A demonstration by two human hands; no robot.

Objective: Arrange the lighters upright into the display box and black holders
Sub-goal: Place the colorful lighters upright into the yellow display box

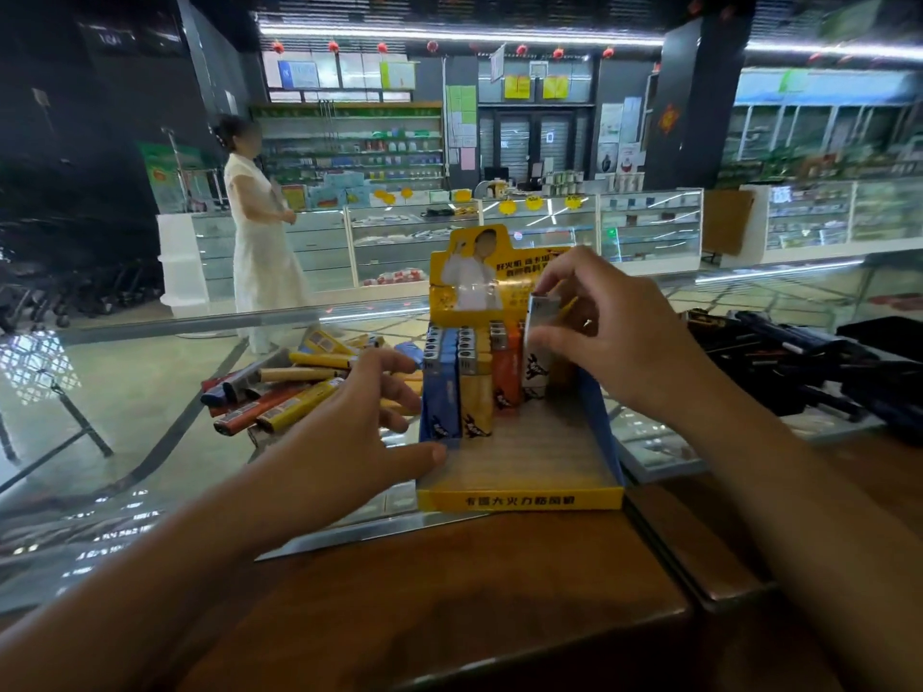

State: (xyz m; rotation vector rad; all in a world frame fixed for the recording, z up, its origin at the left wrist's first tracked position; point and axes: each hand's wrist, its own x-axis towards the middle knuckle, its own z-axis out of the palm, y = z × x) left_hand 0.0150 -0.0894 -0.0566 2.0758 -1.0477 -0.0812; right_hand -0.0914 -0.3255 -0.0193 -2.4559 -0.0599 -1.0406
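A white lighter (538, 342) stands upright in the back row of the yellow display box (519, 500), pinched near its metal top between the thumb and fingers of the right hand (612, 332). Just left of that hand, touching the white one, an orange lighter (507, 372) stands in the same row, then a yellow lighter (475, 392) and a blue lighter (442, 392) nearer the box's left wall. The part of the box floor below the right hand, toward the person, is bare wood-patterned card.

The left hand (349, 432) lies with fingers relaxed and spread, grasping nothing, its thumb tip against the box's left front corner. Beyond its fingers a loose pile of lighters (284, 392) lies flat on the glass-topped desk (125, 392), yellow, red and blue mixed. Well to the right of the right hand sit the black holders (799, 362), blurred. Farther off, a person in a white dress (259, 227) stands by glass shop counters.
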